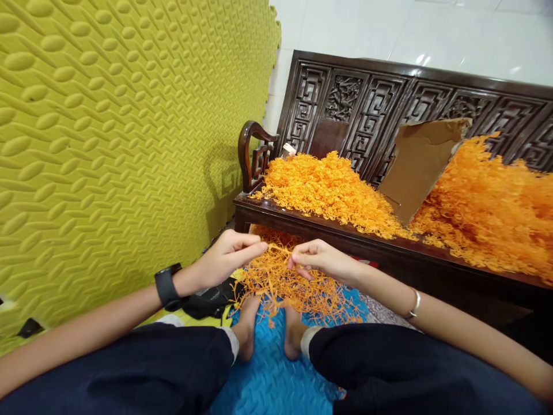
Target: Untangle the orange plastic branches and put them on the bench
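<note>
Between my two hands an orange plastic branched piece (280, 248) is stretched, its ends at my fingertips. My left hand (237, 251), with a dark watch on the wrist, pinches one end between thumb and fingers. The other end is pinched by my right hand (317, 258), whose wrist has a silver bangle. Below both hands lies a loose tangle of orange branched pieces (298, 288), spread over my feet and the blue mat (259, 380). What exactly the piece is cannot be made out.
A dark carved wooden bench (259, 214) stands ahead, bearing an orange heap (328, 187) and a larger heap (496, 207) on the right. A cardboard sheet (417, 164) leans between them. Yellow foam matting (129, 144) rises at left. A black bag (211, 300) lies beside my left foot.
</note>
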Demonstrator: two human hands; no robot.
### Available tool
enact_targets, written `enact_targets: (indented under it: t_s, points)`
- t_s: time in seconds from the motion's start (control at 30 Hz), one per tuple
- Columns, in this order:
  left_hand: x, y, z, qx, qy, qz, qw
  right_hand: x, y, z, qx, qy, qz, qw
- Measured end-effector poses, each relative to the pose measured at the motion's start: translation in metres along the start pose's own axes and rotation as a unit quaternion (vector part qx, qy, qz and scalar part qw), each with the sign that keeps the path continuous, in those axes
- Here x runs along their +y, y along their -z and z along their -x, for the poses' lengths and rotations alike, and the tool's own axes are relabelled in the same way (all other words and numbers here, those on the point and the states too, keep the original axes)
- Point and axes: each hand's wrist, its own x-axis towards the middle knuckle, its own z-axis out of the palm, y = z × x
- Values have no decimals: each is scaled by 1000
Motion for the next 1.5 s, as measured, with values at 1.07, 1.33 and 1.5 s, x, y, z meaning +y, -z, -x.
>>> enact_targets:
  t_s: [1.07,1.33,1.5]
  points:
    - [-6,-40,5,-300,-1,28,954,7,43,70,-180,-58,237,953]
    - [-2,-39,8,-293,-22,-14,956,9,44,70,-201,-40,255,945]
    - [-4,-38,9,-293,-37,-30,955,8,42,72,-202,-49,253,945]
